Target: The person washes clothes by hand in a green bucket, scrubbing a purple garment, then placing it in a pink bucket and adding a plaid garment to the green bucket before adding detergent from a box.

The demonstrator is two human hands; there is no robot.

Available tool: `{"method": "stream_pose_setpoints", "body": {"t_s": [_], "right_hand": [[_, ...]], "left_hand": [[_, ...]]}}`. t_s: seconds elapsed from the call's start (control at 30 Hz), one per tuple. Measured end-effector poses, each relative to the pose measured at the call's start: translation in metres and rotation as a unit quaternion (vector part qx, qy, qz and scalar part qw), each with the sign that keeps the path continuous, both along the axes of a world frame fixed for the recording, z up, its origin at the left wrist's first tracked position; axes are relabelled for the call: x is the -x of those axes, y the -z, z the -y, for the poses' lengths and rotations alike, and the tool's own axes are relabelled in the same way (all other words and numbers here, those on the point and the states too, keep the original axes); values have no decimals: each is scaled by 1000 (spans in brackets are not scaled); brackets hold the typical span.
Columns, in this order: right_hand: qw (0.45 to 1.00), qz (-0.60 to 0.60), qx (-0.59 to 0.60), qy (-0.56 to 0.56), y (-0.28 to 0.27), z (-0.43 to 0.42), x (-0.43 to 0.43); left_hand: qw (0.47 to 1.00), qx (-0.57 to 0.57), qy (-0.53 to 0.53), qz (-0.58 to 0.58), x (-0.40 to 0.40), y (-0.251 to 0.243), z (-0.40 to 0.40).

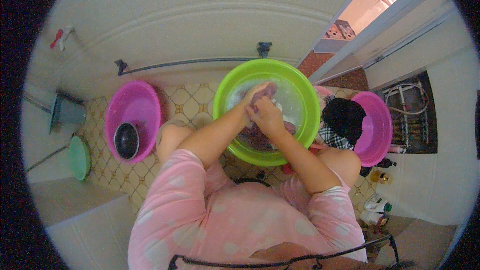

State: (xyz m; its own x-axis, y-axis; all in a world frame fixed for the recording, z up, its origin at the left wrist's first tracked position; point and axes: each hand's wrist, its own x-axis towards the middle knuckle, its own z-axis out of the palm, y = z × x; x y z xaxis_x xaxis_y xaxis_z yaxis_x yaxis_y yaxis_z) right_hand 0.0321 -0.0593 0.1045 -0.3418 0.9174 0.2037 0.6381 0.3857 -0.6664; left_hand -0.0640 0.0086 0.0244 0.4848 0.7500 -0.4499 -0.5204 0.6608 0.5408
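Observation:
Before me stands a lime-green plastic basin [313,120] with whitish, sudsy water [296,93] in it. Over the water my left hand [256,93] holds a bunched mauve cloth [269,89], which lies along its palm and fingers. Pressed against that hand and cloth is my right hand [267,114], its fingers curled on the fabric. More dark reddish cloth [257,138] lies in the basin beneath my wrists, and some whitish fabric [279,108] shows beside my right hand. My hands partly hide the basin's contents.
Left, a pink basin [133,97] holds a dark bowl [126,141]; a green basin [79,158] leans farther left. Right, black cloth [343,122] and checked cloth [335,137] lie beside another pink basin [378,120]. Bottles [377,203] stand along the right wall. A pipe [187,63] crosses behind.

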Motion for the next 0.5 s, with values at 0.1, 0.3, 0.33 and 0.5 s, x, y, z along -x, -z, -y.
{"method": "stream_pose_setpoints", "body": {"t_s": [0.1,0.3,0.33,0.5], "right_hand": [[992,105,68,-5,4,-9,-4],[985,-9,146,96,28,-39,-31],[988,-8,121,96,49,-47,-45],[976,-90,123,157,37,-46,-52]], "left_hand": [[998,27,-6,-50,-2,-17,16],[993,85,-82,-18,-20,-29,24],[993,84,-75,-20,-23,-39,26],[982,-8,-109,-152,-10,-69,24]]}}
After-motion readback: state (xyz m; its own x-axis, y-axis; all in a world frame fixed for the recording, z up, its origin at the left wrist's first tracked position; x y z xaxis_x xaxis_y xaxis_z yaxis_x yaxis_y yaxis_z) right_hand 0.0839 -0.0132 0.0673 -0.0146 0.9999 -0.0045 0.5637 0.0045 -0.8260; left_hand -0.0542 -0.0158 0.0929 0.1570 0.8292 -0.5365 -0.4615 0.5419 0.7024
